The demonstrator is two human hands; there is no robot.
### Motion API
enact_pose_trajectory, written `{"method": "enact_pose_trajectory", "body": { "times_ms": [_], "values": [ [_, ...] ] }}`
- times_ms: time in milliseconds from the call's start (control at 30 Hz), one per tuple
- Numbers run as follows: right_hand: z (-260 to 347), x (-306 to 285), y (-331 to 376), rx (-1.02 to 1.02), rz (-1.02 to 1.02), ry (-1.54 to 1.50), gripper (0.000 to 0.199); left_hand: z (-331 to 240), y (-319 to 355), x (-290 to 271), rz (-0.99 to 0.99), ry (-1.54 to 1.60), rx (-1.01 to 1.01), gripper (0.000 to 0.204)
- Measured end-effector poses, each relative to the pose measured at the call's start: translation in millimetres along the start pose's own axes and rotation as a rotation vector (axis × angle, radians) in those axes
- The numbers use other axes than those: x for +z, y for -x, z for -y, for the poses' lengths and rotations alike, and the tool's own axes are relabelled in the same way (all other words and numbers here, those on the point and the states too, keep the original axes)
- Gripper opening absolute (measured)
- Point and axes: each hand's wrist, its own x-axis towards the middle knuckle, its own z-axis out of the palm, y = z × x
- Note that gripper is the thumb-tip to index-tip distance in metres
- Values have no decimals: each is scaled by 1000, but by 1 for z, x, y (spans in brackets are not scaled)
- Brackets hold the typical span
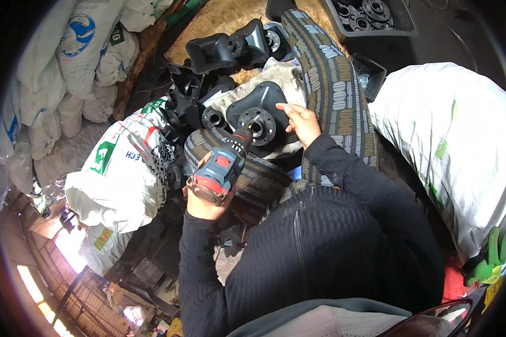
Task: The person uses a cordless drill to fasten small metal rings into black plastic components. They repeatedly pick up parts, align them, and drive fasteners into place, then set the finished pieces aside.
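Note:
My left hand [207,205] is wrapped around a blue-grey and red cordless drill [222,171]. The drill's tip points at the hub of a black plastic part [257,96], which has a square flared base and a round flange with several holes. The tip meets or nearly meets the central opening; which one I cannot tell. My right hand [303,124] is at the right edge of this part, index finger stretched over the rim and thumb apart from it. The part lies on a pale cloth [284,73] between my legs in patterned trousers [337,90].
More black flanged parts [211,53] lie behind and to the left. A grey crate [371,31] of round black flanges stands at the far right, near a small black bin [368,76] of small metal pieces. White sacks [450,140] flank me, with a green glove [492,255] at lower right.

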Motion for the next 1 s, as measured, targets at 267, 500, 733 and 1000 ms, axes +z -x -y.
{"method": "enact_pose_trajectory", "body": {
  "times_ms": [267, 500, 733, 1000],
  "values": [
    [-28, 11, -27, -58, 9, 286, 32, 9, -25, 2, 158, 155, -271, 43],
    [-24, 13, -21, 9, 28, 293, 31, 7, -65, -24, 175, 119, -21, 40],
    [3, 18, -14, 0, 89, 428, 29, 10, -81, -31, 355, -113, 115, 31],
    [10, 17, -12, -123, 55, 578, 29, 25, -62, -4, 396, 910, -692, 32]
  ]
}}
